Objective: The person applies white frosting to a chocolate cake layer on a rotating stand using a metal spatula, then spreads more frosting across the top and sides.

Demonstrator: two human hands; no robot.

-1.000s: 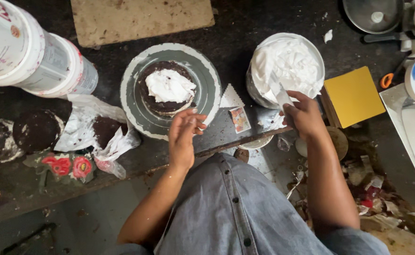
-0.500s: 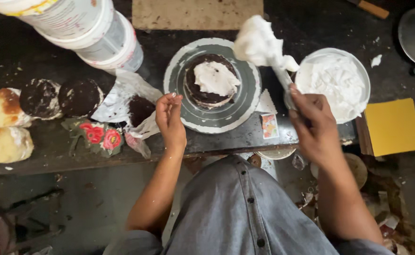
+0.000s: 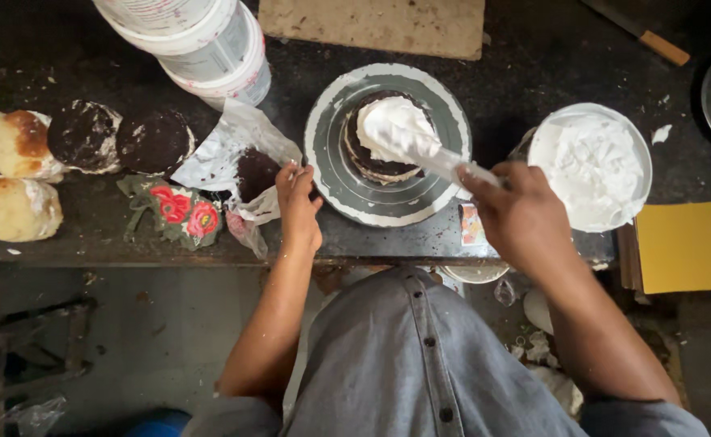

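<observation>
Two hands are at work over the dark worktop point(image 3: 64, 235), and both are yours. Your right hand point(image 3: 525, 214) is closed around the handle of a long flat spatula point(image 3: 444, 160), whose blade reaches up and left onto the small round chocolate cake point(image 3: 376, 158). A thick mound of white cream point(image 3: 392, 125) sits on the cake's top, and the blade's far end is buried in it, so you cannot see the tip. The cake stands in the middle of a round grey metal turntable point(image 3: 335, 174), which rests on the worktop right in front of you.

Your left hand point(image 3: 297, 206) lies at the turntable's left rim, fingers loosely curled and holding nothing that shows; whether the fingertips touch the rim cannot be told. Just to its left lies a crumpled clear plastic wrapper point(image 3: 226, 154) with a dark piece of cake in it.

Right of the turntable, near your right hand, stands a round white bowl full of whipped cream point(image 3: 590, 166). A yellow square board point(image 3: 679, 247) lies beyond it at the worktop's right end. On the left side you have two dark round cake layers point(image 3: 121, 137), a few pale golden buns point(image 3: 11, 206) at the far edge, and a cloth printed with red flowers point(image 3: 179, 212) between them and the wrapper. Large white plastic tubs point(image 3: 202, 44) stand stacked at the top, next to a tan rectangular board point(image 3: 372, 24).
</observation>
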